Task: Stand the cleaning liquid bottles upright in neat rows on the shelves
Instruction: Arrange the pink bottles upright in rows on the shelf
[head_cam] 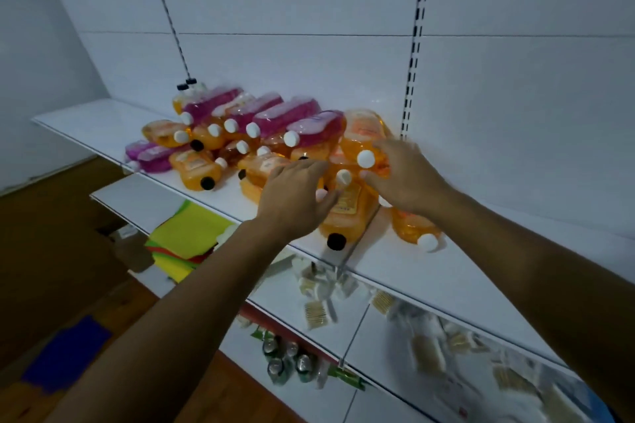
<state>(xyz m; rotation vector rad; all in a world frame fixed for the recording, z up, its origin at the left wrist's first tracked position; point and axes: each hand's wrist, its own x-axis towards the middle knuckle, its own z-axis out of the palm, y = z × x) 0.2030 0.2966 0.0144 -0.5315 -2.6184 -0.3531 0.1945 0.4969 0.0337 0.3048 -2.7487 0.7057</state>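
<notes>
Several orange and pink cleaning liquid bottles lie on their sides in a heap on the white top shelf [429,271]. The pink bottles [275,117] rest on top at the back; orange ones lie beneath and in front. My left hand [292,196] hovers with spread fingers over an orange bottle with a black cap [343,223]. My right hand [409,178] has its fingers around an orange bottle with a white cap [366,134] at the heap's right end. Another orange bottle [415,227] lies under my right wrist.
A slotted upright rail [414,55] runs up the back panel right of the heap. Lower shelves hold coloured cloths [185,237], small packets [319,285] and cans [285,361]. The top shelf's left stretch [96,120] is bare. Wooden floor lies at the left.
</notes>
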